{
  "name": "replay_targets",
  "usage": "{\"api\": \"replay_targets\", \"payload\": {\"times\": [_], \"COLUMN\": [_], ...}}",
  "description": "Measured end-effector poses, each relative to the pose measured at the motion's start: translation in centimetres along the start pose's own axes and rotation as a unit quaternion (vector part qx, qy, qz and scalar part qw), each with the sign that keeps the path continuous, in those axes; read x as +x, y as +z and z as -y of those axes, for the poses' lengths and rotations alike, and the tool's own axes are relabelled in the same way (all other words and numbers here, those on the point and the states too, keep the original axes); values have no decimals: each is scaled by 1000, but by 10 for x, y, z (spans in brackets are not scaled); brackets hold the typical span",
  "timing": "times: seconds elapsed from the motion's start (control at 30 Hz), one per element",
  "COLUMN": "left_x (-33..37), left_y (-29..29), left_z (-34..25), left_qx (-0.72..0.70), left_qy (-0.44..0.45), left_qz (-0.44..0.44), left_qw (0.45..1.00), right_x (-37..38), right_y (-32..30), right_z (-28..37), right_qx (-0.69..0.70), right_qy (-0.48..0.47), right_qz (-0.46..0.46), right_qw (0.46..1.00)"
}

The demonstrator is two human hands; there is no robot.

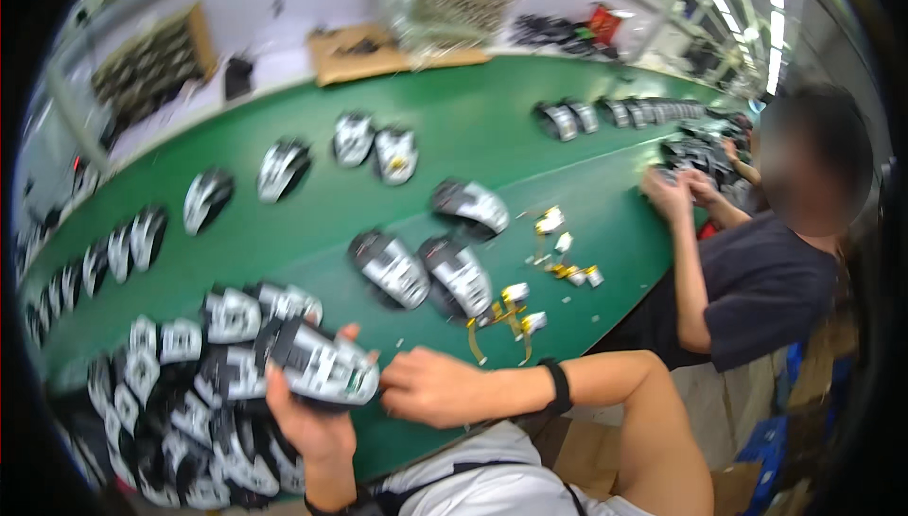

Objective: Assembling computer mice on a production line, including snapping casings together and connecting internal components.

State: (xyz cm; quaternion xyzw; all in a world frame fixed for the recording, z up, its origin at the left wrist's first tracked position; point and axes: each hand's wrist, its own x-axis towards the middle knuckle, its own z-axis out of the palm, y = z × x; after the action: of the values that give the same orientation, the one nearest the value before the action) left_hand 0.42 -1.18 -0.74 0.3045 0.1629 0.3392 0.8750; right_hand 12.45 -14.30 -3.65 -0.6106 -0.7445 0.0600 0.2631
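In my left hand [317, 431] lies a computer mouse shell [326, 365], black outside with a pale, detailed inner face turned up and a small green part near its right end. My thumb and fingers wrap its sides. Close by its right end is my right hand [430, 388], fingers curled together; what they pinch, if anything, is hidden. Left of the held piece, many similar mouse shells [232, 317] crowd in a heap. Beyond my hands, a mouse shell [388, 270] rests beside two others. Small silver battery packs [534, 322] with yellow strips lie right of these.
Mouse shells [208, 199] stand in a row along the green table [435, 119], with another row [653, 111] at the far right. A co-worker [757, 279] sits at right, hands on a part. Cardboard [350, 67] and a plastic-wrapped bundle [445, 5] lie at the back.
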Motion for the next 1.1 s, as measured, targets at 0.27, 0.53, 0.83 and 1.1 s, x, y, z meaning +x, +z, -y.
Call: {"api": "replay_targets", "payload": {"times": [0.27, 0.53, 0.83, 1.1], "left_x": [-6, -8, -5, -2], "left_y": [9, 10, 8, 10], "left_z": [1, 4, 5, 3], "left_qx": [50, 111, 97, 103], "left_qy": [3, 72, 64, 42], "left_qz": [47, 47, 34, 38], "left_qw": [998, 990, 993, 993], "right_x": [8, 28, 27, 25], "right_y": [-43, -59, -54, -58], "right_z": [-4, -16, -25, -33], "right_qx": [437, 424, 410, 398], "right_qy": [198, 232, 180, 198], "right_qz": [-89, -98, -106, -84], "right_qw": [873, 870, 888, 892]}}
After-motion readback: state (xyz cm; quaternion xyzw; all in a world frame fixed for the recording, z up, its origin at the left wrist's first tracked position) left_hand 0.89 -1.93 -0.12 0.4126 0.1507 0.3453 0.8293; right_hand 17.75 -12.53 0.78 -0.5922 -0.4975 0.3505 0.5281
